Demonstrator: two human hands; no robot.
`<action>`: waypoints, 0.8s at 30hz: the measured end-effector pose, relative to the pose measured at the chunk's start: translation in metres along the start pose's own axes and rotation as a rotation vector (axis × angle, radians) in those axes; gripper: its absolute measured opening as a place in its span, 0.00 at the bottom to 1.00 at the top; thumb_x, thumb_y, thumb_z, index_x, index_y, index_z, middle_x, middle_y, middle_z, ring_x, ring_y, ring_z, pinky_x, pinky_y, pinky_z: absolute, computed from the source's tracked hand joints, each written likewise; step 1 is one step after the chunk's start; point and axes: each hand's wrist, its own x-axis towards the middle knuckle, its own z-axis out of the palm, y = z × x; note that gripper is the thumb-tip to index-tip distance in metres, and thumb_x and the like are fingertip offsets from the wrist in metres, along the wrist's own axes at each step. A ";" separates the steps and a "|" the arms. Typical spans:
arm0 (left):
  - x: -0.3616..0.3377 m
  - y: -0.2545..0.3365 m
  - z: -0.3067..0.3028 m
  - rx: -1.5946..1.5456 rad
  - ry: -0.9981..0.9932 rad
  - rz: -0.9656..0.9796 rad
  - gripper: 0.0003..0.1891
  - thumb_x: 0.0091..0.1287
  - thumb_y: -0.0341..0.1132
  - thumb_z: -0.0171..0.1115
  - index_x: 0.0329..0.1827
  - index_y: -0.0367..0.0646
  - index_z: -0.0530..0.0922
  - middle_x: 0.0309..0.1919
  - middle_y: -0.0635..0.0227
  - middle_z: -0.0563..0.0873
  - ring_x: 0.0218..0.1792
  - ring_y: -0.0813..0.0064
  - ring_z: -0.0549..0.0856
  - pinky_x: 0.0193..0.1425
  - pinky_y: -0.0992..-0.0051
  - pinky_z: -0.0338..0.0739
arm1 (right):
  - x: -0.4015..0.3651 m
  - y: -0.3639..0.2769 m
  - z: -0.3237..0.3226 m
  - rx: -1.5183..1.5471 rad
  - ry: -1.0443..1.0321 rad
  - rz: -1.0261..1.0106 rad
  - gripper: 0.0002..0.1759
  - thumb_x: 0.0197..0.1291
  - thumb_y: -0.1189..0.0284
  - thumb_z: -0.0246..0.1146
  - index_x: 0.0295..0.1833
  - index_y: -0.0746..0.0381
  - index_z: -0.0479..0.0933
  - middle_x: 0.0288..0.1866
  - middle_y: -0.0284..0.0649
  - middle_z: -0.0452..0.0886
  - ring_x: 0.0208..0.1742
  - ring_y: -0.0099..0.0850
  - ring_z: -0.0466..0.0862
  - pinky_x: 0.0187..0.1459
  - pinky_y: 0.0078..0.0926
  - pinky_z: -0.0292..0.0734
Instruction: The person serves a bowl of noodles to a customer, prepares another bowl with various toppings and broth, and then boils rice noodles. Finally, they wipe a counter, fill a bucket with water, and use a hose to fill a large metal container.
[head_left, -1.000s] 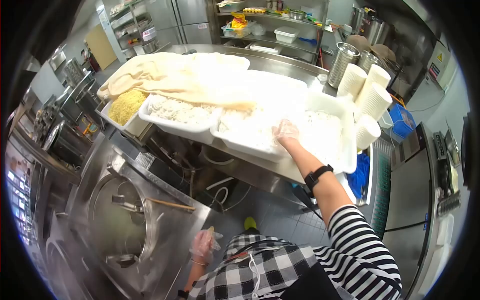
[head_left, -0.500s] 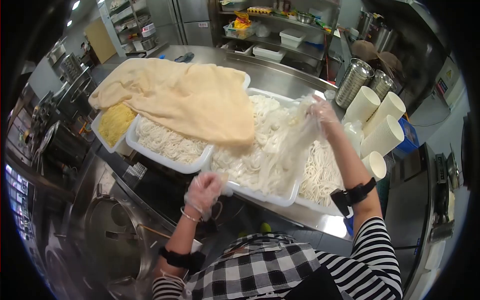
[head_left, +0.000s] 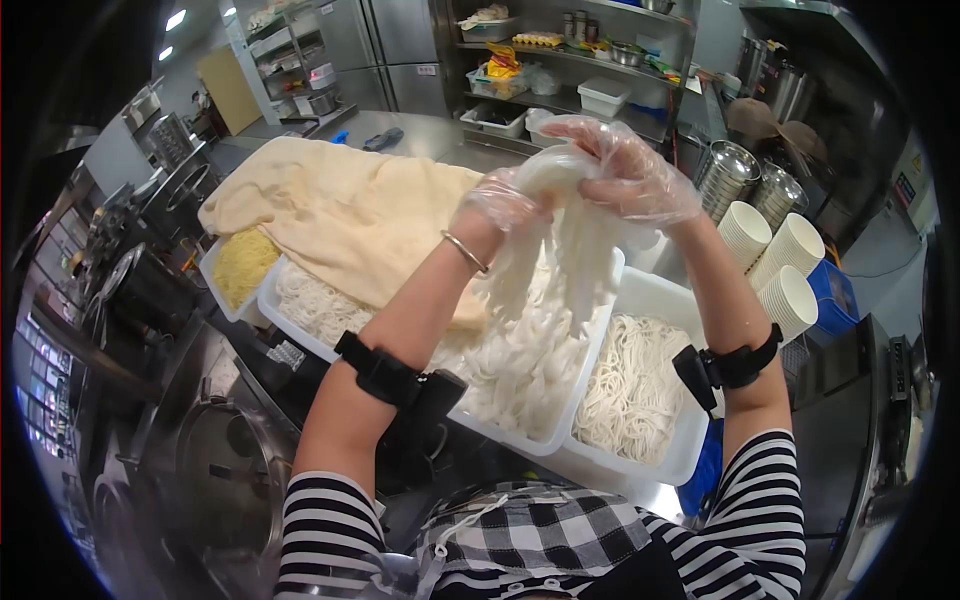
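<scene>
A bundle of wide white noodles hangs from my two gloved hands, above a white tub of the same noodles. My right hand, in a clear plastic glove, grips the top of the bundle. On its left side, my left hand is closed around the strands. Thin round noodles fill the tub at the right. A cream cloth covers much of the left tubs, with white noodles and yellow noodles showing at its lower edge.
Stacked paper bowls and metal bowls stand at the right. A blue bin is beside them. Shelves with containers are at the back. A large round pot sits at the lower left.
My left hand has come up from the tub's front edge to the noodles. My right hand has lifted the bundle higher, and the view has shifted.
</scene>
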 end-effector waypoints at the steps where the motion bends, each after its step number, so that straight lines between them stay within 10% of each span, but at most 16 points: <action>1: -0.002 -0.002 -0.003 0.041 0.003 -0.022 0.16 0.55 0.34 0.60 0.44 0.35 0.74 0.32 0.61 0.81 0.33 0.69 0.82 0.37 0.73 0.77 | -0.002 0.006 -0.002 -0.149 0.046 -0.016 0.30 0.47 0.73 0.58 0.59 0.64 0.63 0.48 0.37 0.74 0.52 0.26 0.71 0.56 0.24 0.63; 3: -0.007 0.028 -0.003 0.122 0.007 -0.067 0.13 0.57 0.33 0.57 0.41 0.33 0.74 0.31 0.59 0.81 0.30 0.68 0.82 0.33 0.70 0.77 | -0.013 0.010 0.001 -0.232 0.060 0.038 0.28 0.47 0.78 0.59 0.59 0.65 0.64 0.47 0.37 0.74 0.50 0.26 0.72 0.53 0.25 0.66; 6: -0.009 0.049 -0.003 -0.691 0.242 -0.553 0.13 0.57 0.35 0.57 0.41 0.35 0.73 0.32 0.55 0.81 0.30 0.66 0.81 0.38 0.70 0.78 | -0.027 0.039 0.019 -0.517 0.330 0.215 0.19 0.49 0.73 0.61 0.48 0.64 0.73 0.34 0.37 0.77 0.35 0.24 0.75 0.41 0.26 0.71; 9: -0.012 0.030 0.003 -0.911 0.277 -0.425 0.14 0.57 0.36 0.58 0.41 0.36 0.73 0.34 0.57 0.80 0.33 0.67 0.81 0.41 0.71 0.77 | -0.034 0.045 0.046 0.097 0.298 0.342 0.13 0.50 0.71 0.62 0.41 0.66 0.76 0.27 0.34 0.78 0.29 0.22 0.75 0.35 0.23 0.72; 19: -0.028 0.008 -0.006 -0.374 0.250 -0.448 0.07 0.54 0.32 0.60 0.33 0.40 0.76 0.30 0.66 0.81 0.31 0.73 0.79 0.37 0.74 0.74 | -0.015 0.061 0.048 0.191 0.396 0.236 0.09 0.51 0.74 0.53 0.34 0.66 0.77 0.23 0.37 0.77 0.26 0.20 0.75 0.30 0.21 0.70; 22: -0.027 0.023 -0.032 0.446 -0.055 -0.565 0.04 0.51 0.28 0.59 0.30 0.39 0.77 0.28 0.66 0.80 0.29 0.75 0.78 0.34 0.74 0.73 | -0.038 0.107 0.033 -0.311 0.453 0.349 0.13 0.54 0.67 0.50 0.34 0.63 0.78 0.28 0.46 0.79 0.30 0.38 0.78 0.36 0.32 0.73; 24: -0.035 0.031 -0.052 -0.136 0.143 -0.275 0.05 0.48 0.26 0.58 0.29 0.39 0.77 0.25 0.66 0.79 0.28 0.75 0.78 0.33 0.73 0.73 | -0.073 0.168 0.042 -0.654 0.320 0.514 0.14 0.52 0.66 0.50 0.33 0.62 0.78 0.33 0.50 0.79 0.34 0.45 0.79 0.40 0.37 0.73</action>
